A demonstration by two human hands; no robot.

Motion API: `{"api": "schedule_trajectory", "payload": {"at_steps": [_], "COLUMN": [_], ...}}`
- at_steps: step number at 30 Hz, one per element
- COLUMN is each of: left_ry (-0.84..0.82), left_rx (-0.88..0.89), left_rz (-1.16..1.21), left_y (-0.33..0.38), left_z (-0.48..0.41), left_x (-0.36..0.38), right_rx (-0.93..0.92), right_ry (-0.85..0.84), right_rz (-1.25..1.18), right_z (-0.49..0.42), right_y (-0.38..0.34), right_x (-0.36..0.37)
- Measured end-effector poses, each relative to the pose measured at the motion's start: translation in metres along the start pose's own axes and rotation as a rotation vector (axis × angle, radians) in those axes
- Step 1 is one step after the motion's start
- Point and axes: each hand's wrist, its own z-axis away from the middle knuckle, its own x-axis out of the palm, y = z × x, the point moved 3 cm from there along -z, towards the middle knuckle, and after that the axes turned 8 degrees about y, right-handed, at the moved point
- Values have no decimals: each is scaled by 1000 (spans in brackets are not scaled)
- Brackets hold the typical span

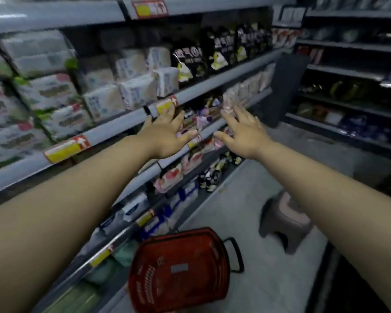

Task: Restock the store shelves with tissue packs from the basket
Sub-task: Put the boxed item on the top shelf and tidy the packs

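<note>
Hands first: the left hand [165, 133] and the right hand [242, 134] are both stretched out flat with fingers spread. Neither has hold of anything. The left one lies over the grey metal shelf edge [122, 123], its fingertips by a yellow and red price tag [166, 105]; whether it touches the rail I cannot tell. The right one hovers just beside it, in front of small crinkly packets [204, 112] in purple and pink wrappers.

Up and to the left of the left hand, soft blocky tissue packs [122, 96] in pale film sit stacked on the shelf, their long sides running back into it.

The red plastic basket [190, 245] stands on the floor [280, 279], well below both hands and between the forearms, hard against the bottom shelf. Its long side runs roughly along the shelving, and its black handle [236, 256] is folded out to the right. I make out no pack inside it (motion blur leaves this uncertain).

If more packs remain, I judge that the next reach goes straight down and back towards the body. Both hands are about equally placed for it. A squat plastic stool [284, 222] stands to the right.
</note>
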Motion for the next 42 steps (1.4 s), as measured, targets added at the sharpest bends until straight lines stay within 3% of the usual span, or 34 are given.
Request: {"api": "schedule_trajectory", "payload": {"at_steps": [13, 22, 29, 42], "left_ry": [-348, -536, -539, -905], "left_rx": [445, 809, 1068, 1113], "left_rz": [-34, -138, -238, -329], "left_y": [151, 215, 253, 277], "left_z": [-58, -43, 0, 122], "left_x": [165, 317, 453, 727], "right_rx": [573, 1016, 1266, 1535], "right_ry": [-177, -274, -332, -455], "right_rz": [33, -32, -103, -366], "right_z": [138, 258, 365, 523], "right_y": [156, 181, 182, 183], "right_x": [106, 214, 318, 583]}}
